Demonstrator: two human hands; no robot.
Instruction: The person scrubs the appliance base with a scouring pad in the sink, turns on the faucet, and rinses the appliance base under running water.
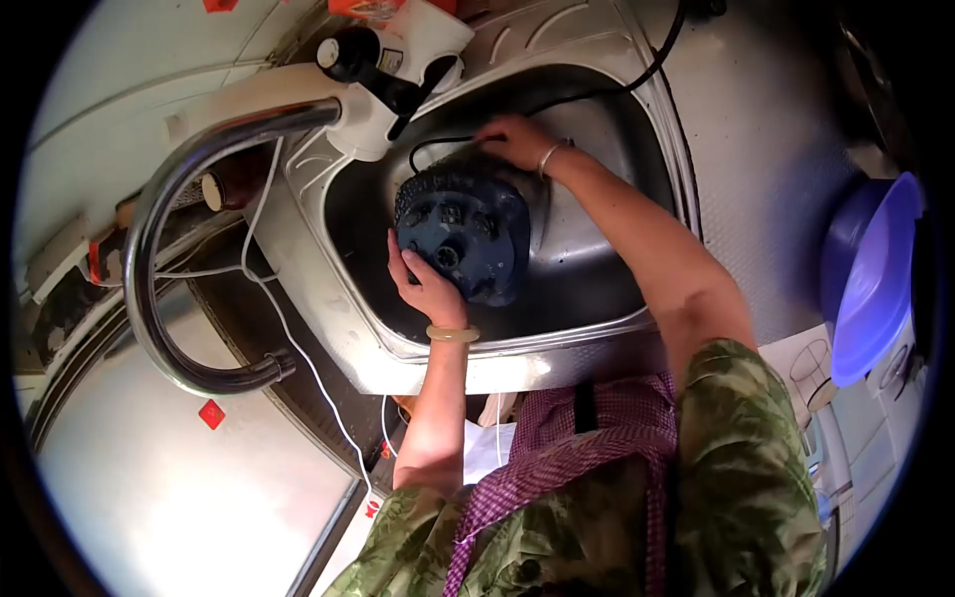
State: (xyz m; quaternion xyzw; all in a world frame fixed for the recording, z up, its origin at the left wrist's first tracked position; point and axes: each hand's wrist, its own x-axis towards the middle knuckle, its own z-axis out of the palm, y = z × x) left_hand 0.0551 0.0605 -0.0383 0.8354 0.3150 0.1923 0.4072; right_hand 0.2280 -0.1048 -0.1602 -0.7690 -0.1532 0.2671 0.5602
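Note:
A round, dark blue appliance base (468,264) is tilted in the steel sink (597,269), its underside with feet and a central round socket facing me. My left hand (428,284), a pale bangle at its wrist, grips the near left side, thumb over the face and fingers along the edge. Above the far edge of the base, my right hand (517,141) has its fingers curled downward. Blur hides the fingertips and whatever dark thing is under them. A black cord (587,97) runs past that hand from the back right of the sink.
A curved metal faucet (149,229) with a white body (363,124) and black lever (373,75) arches over the left side. White cables (298,343) hang left of the sink. Purple basins (870,284) stand at right; the steel counter (756,159) lies between.

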